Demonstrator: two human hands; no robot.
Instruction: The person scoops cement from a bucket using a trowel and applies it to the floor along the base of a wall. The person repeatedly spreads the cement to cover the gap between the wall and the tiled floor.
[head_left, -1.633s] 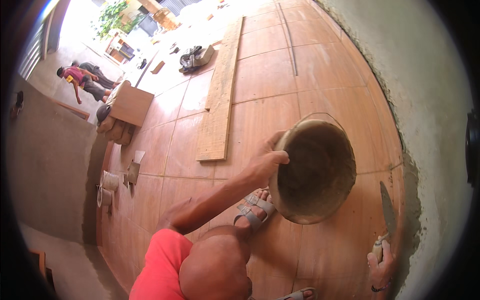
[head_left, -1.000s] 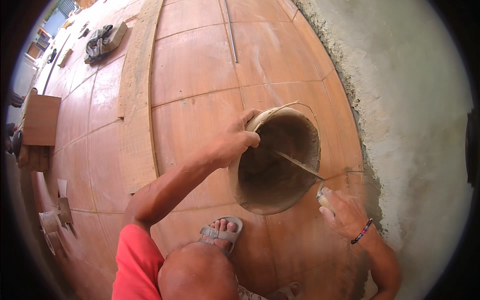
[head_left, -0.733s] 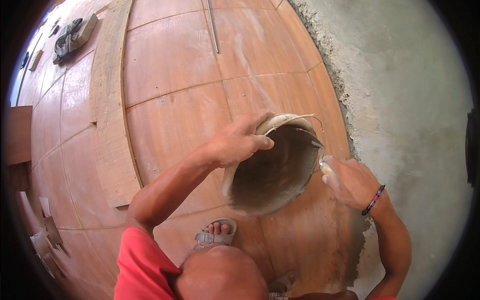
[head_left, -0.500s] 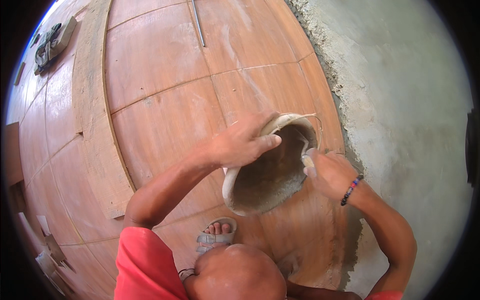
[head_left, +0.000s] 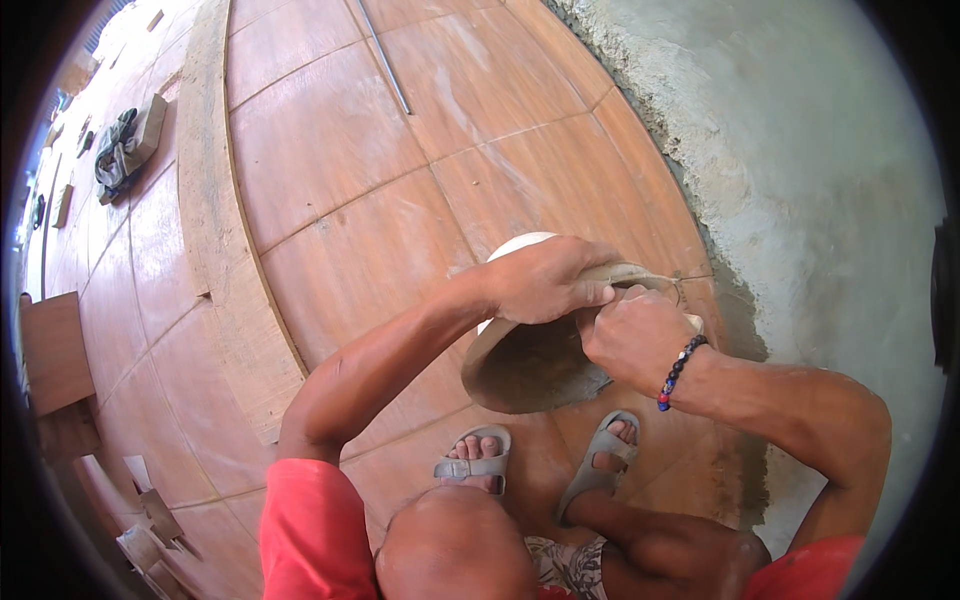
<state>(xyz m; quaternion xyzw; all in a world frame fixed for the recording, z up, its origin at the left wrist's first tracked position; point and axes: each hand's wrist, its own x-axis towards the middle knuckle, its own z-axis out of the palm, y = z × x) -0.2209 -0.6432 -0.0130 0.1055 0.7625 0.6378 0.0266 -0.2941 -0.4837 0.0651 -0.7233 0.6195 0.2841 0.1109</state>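
A pale bucket (head_left: 497, 372) is tilted in front of me with its mouth facing me and grey residue coating the inside. My left hand (head_left: 552, 280) is closed over its upper rim, the thumb lying on the inner side. At the right of the mouth, my right hand (head_left: 636, 338) is closed round a trowel; its light handle end (head_left: 697, 323) pokes out beside the wrist, while the blade is hidden. Knuckles of both hands are nearly touching. A thin wire handle (head_left: 676, 290) loops off the bucket's rim.
A long wooden plank (head_left: 225, 220) lies on the reddish tiled floor (head_left: 350, 215) at the left. A metal rod (head_left: 385, 62) lies ahead. Rough grey cement (head_left: 800, 200) borders the right. My sandalled feet (head_left: 478, 458) stand below the bucket. Cloth on a block (head_left: 125, 150) sits far left.
My right hand has turned and moved in over the bucket's mouth, closer to my left hand. The bucket has tipped, showing less of its inside, and my view has shifted.
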